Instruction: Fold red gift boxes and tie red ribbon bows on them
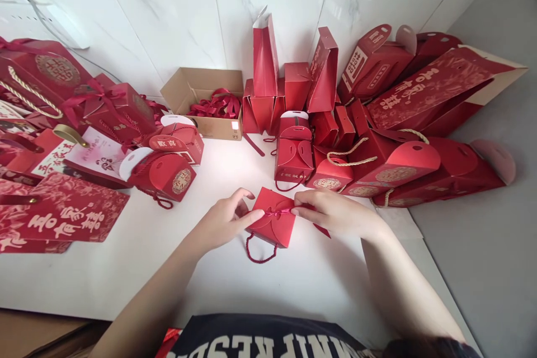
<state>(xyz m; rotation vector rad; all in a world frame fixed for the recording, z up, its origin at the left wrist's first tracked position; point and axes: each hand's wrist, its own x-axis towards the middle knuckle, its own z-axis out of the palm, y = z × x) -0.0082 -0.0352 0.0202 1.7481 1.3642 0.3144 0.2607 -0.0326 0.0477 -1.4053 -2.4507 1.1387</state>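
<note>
A small red gift box (277, 232) with overlapping curved top flaps rests on the white table in front of me. A dark red twisted cord handle (260, 260) hangs from its near side. Across the top runs a shiny dark pink ribbon (277, 212), gathered at the middle. My left hand (226, 218) is at the box's left edge, its thumb and fingers closed on the ribbon's left part. From the right, my right hand (331, 210) pinches the ribbon's other part between thumb and forefinger. A loose ribbon end (322, 230) sticks out below that hand.
An open cardboard box (218, 127) holding red ribbon stands at the back. Red gift boxes (293, 159) crowd the back and right side. More boxes (172, 179) and printed gift bags (75, 212) stand at left. A tiled wall (168, 5) closes the back, a grey panel (482, 212) the right.
</note>
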